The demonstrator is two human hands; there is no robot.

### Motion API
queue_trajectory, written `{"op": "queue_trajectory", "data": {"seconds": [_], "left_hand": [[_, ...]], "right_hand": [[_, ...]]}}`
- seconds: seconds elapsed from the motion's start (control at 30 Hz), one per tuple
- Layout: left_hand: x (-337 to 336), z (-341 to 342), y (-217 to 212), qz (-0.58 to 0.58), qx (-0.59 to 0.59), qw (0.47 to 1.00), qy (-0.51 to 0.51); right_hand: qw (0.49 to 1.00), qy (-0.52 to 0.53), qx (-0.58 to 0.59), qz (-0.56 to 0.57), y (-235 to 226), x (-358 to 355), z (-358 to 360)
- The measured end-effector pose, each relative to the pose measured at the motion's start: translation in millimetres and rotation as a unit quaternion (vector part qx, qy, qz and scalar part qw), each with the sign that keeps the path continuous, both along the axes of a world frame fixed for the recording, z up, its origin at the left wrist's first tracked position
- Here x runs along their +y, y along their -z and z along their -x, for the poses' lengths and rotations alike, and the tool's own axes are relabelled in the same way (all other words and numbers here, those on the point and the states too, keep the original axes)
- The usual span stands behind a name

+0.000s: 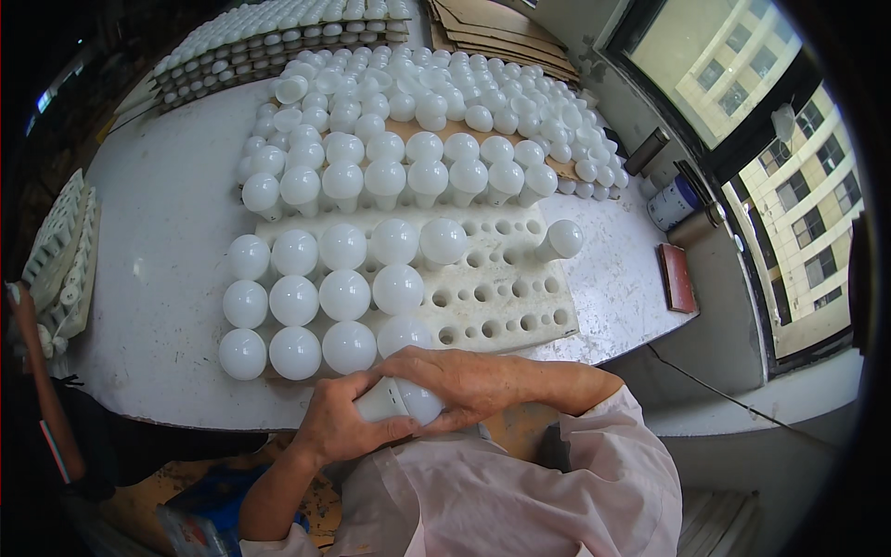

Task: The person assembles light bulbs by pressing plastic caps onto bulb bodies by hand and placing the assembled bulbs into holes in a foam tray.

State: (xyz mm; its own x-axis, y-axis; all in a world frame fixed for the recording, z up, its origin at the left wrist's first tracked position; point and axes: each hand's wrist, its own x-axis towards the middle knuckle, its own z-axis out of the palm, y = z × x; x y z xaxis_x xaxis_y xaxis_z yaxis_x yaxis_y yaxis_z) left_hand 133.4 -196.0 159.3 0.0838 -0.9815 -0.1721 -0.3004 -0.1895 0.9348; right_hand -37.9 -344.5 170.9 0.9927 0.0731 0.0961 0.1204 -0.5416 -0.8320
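Observation:
A white LED light bulb (380,402) lies tilted between my two hands at the table's near edge. My left hand (339,420) is closed around its tapered body, thumb along the lower side. Wrapped over its round cover from above and the right is my right hand (461,379). Just beyond them, a pale foam tray (506,314) with rows of holes carries several upright bulbs (344,295) on its left part. Holes show on its right part, and a single bulb (564,239) stands at its right edge. My right hand partly hides the nearest bulb (405,334).
Behind the tray stands another row of bulbs (384,181), then many loose white domes (445,84) on cardboard. Stacked trays (278,42) fill the far left. A dark red box (677,278) and a tin can (673,202) sit by the window. Another person's arm (42,371) shows at left.

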Motion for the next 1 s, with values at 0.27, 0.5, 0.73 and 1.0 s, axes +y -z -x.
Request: {"op": "queue_trajectory", "data": {"seconds": [0.27,0.5,0.73,1.0], "left_hand": [[-3,1,-2,0.014,-0.034,0.999,0.034],[-2,6,-2,-0.034,0.023,0.999,0.007],[-7,11,8,0.008,0.067,0.997,0.022],[-11,21,4,-0.024,0.042,0.998,0.031]], "right_hand": [[0.998,0.023,0.000,0.050,8,8,5],[0.988,0.064,-0.114,0.078,22,16,2],[0.951,0.099,-0.293,0.008,36,27,-6],[0.946,0.113,-0.302,-0.030,42,26,3]]}}
